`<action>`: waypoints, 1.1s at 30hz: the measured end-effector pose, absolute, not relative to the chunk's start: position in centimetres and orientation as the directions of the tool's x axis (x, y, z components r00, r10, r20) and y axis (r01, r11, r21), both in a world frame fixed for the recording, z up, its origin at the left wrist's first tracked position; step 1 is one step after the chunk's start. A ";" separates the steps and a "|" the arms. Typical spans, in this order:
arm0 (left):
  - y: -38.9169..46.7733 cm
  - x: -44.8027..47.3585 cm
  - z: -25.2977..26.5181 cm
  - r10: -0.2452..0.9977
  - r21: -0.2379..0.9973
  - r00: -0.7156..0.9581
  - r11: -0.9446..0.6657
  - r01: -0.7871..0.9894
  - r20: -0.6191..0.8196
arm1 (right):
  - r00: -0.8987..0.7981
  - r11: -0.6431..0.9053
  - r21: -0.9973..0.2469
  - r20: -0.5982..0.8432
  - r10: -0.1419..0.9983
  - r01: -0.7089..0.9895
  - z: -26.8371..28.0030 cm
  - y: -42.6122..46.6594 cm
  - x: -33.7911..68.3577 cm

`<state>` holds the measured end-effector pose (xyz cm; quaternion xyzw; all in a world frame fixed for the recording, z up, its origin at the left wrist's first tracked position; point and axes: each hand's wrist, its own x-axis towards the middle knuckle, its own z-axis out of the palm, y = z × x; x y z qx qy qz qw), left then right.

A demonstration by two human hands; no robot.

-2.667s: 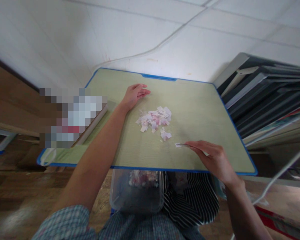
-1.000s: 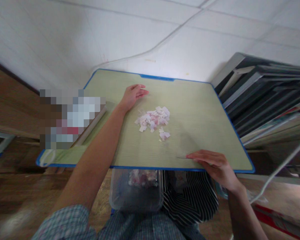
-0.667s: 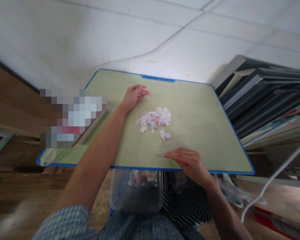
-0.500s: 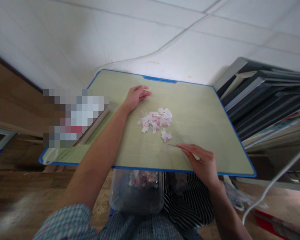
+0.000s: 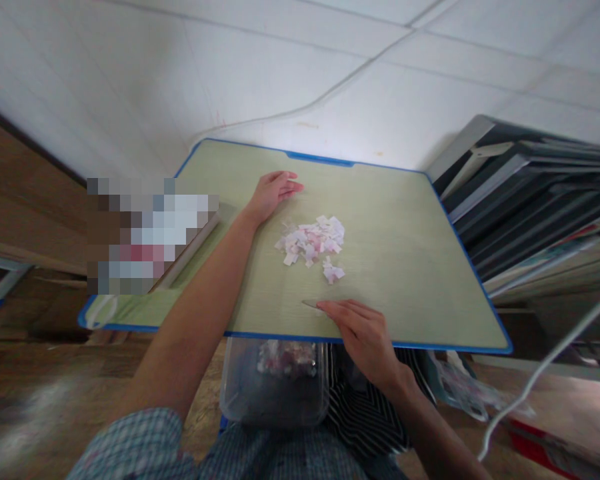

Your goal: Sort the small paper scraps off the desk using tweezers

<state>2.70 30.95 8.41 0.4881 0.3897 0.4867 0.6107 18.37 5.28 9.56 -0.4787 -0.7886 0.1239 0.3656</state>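
Note:
On the pale green tabletop (image 5: 395,233) lies a loose pile of small white and pinkish paper scraps (image 5: 313,240). A smaller clump of scraps (image 5: 333,271) sits just in front of it. My left hand (image 5: 277,192) rests on the table behind and left of the pile, fingers loosely stretched out, holding nothing. Near the front edge, my right hand (image 5: 363,327) pinches slim pointed metal tweezers (image 5: 311,304). Their tip points left, apart from both the pile and the clump. My palm hides the rest of the tweezers.
A clear plastic bin (image 5: 275,400) with crumpled scraps sits below the front edge. A blurred-out box-like object (image 5: 180,233) lies at the table's left. Dark flat panels (image 5: 525,200) lean on the right. A white cable (image 5: 545,367) hangs at lower right.
My right hand has moved left and slightly nearer to me with the tweezers, away from the small clump. My left hand and the paper pile have stayed in place.

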 end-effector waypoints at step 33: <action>31.0 2.7 8.4 0.976 0.987 0.216 0.042 -0.157 -0.007 | -0.061 0.305 -0.592 0.396 0.916 0.746 10.9 5.6 25.1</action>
